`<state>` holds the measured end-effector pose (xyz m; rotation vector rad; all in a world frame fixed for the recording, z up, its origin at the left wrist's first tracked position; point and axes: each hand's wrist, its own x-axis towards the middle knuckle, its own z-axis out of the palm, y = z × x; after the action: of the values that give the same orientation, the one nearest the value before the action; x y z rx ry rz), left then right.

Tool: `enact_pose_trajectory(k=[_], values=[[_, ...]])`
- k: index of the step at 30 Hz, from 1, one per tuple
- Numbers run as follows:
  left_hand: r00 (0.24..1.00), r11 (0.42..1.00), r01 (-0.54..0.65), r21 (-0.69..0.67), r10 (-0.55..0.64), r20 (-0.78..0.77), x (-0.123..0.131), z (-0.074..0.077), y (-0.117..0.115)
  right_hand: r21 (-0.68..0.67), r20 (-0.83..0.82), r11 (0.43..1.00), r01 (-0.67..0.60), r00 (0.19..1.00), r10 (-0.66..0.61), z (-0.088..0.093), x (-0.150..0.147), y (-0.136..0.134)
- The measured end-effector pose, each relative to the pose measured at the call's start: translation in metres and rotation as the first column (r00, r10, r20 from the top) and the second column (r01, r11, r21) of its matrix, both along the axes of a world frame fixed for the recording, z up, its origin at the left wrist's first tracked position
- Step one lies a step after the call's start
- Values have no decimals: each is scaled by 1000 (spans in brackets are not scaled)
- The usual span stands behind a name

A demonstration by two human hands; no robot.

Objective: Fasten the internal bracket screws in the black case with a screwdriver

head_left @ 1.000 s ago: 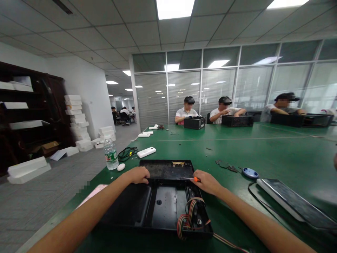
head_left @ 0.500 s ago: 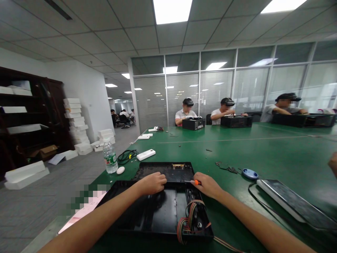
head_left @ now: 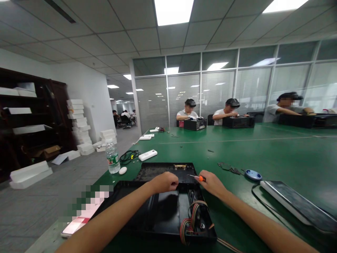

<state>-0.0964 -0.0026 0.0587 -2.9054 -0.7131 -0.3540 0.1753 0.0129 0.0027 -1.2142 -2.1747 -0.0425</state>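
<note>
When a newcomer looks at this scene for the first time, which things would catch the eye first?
Probably the open black case on the green table, directly before the person, with multicoloured wires at its near right corner. Next, the orange-handled tool in the right grip, and the clear bottle near the table's left edge.

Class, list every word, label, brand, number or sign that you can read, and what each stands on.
No text can be read.
Water bottle: red-green label, lettering too small.
Pink-screened smartphone: partly pixelated, nothing legible.
Leftmost far computer case: pale marks too small.
Orange-handled screwdriver in the right hand: no lettering visible.
</note>
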Motion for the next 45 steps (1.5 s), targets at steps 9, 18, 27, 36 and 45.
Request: enact_pose_trajectory(k=[9, 18, 27, 36, 45], values=[[963, 957, 40, -289, 40, 266, 31, -5, 12, -52, 46, 994, 97, 994, -94, -4, 10, 6], [949, 909, 33, -416, 102, 298, 33, -10, 17, -57, 111, 996, 68, 992, -61, -2, 8, 2], [982, 968, 169, -186, -149, 118, 54, -21, 23, -51, 124, 995, 84, 989, -77, 2, 15, 4], [978, 972, 208, -112, -209, 3, 68, -21, 18, -30, 152, 995, 91, 985, -85, 4, 24, 2], [977, 968, 210, -137, -213, -4, 69, -24, 21, -178, -82, 984, 18, 996, -33, 22, 24, -2]])
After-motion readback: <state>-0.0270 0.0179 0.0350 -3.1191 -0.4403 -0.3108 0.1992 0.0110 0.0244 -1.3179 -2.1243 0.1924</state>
